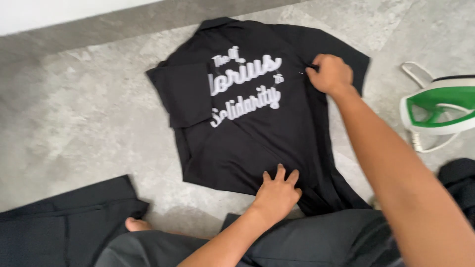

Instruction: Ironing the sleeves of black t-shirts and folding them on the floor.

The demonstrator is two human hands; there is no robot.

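Two bare hands rest on a black shirt (257, 133) that lies spread flat on the grey floor (84, 123), back side up with white lettering across it. The left hand (278, 194) lies flat with spread fingers, pressing on the shirt near its lower hem. The right hand (330, 74) is closed and pinches the cloth close to the right shoulder seam. One sleeve is folded in on the left side of the shirt.

To the left of the shirt the floor is open and wide, up to the pale wall strip (59, 12) along the far edge. On the right the room is tighter: a green and white iron (438, 106) stands just beside the right sleeve, its cord looping on the floor.

Another black garment (64, 222) lies at the near left corner, cut off by the picture's edge. The person's dark trousers (316, 242) cover the shirt's lower right corner. A dark cloth (457, 178) at the right edge is mostly hidden behind the right forearm, so I cannot tell what it is.
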